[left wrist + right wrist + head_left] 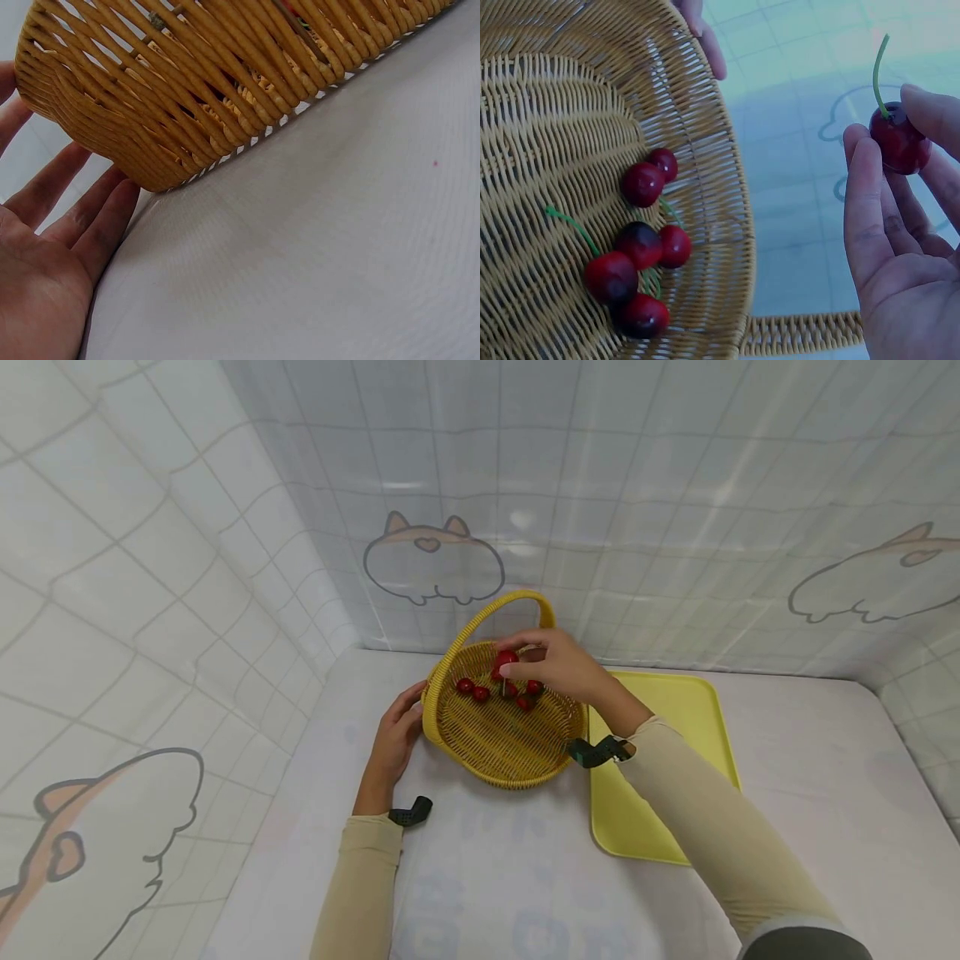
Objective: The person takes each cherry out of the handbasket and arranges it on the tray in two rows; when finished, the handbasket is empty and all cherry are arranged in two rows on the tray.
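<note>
A yellow wicker basket [506, 756] with an arched handle [433, 693] stands on the table. Several dark red cherries [611, 276], some with green stems, lie inside it, grouped toward the far side in the head view. My right hand [558, 667] pinches one cherry [898, 140] between thumb and fingertips above the basket, its green stem pointing up in the right wrist view. At the basket's left side is my left hand [397, 735]. In the left wrist view its extended fingers [56, 184] touch the woven wall.
A yellow tray [637, 814] lies to the right of the basket, partly under my right forearm. Behind the table rises a white tiled-pattern wall covering [637, 527] with cartoon dog drawings. The white tabletop [480, 877] extends in front of the basket.
</note>
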Action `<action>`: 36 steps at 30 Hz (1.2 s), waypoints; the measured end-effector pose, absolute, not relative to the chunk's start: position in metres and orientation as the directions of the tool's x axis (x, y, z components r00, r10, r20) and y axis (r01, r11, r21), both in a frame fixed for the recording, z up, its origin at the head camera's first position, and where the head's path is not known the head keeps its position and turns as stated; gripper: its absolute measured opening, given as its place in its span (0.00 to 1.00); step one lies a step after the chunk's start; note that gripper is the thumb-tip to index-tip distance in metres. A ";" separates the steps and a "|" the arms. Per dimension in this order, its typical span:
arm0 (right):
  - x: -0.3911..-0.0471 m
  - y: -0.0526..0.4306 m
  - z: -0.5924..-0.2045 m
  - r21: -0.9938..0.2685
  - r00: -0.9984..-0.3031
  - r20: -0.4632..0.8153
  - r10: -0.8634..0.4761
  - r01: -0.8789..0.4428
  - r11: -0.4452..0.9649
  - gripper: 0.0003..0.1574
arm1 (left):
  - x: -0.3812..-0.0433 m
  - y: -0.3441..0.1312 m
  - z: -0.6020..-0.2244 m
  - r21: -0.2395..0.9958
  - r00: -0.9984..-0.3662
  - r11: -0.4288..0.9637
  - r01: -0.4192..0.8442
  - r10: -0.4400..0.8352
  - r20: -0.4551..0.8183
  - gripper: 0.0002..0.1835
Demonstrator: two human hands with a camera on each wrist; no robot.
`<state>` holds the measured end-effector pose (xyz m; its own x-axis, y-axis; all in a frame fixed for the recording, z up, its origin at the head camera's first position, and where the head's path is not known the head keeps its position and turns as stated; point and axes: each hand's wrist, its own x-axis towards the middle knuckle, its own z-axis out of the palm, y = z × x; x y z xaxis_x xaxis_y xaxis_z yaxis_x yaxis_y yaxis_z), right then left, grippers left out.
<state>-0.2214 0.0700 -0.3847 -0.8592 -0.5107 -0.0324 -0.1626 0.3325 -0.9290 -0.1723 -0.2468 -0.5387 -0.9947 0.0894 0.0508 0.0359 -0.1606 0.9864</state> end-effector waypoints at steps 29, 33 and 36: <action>-0.209 0.136 -0.391 -0.978 -0.926 -0.051 -0.373 -0.029 0.205 0.31 | -0.173 -0.247 -0.539 0.986 -0.995 -0.162 0.028 0.093 0.044 0.25; -0.208 0.144 -0.394 -0.977 -0.931 -0.063 -0.358 -0.016 0.214 0.29 | -0.173 -0.247 -0.539 0.987 -0.995 -0.159 0.030 0.091 0.045 0.24; -0.207 0.150 -0.397 -0.978 -0.935 -0.054 -0.352 -0.021 0.206 0.25 | -0.173 -0.248 -0.540 0.987 -0.995 -0.155 0.032 0.090 0.047 0.24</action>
<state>-0.2072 0.1497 -0.3967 -0.9346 -0.3516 -0.0538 -0.0211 0.2058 -0.9784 -0.1733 -0.2480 -0.5400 -0.9949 0.0898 0.0467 0.0324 -0.1547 0.9874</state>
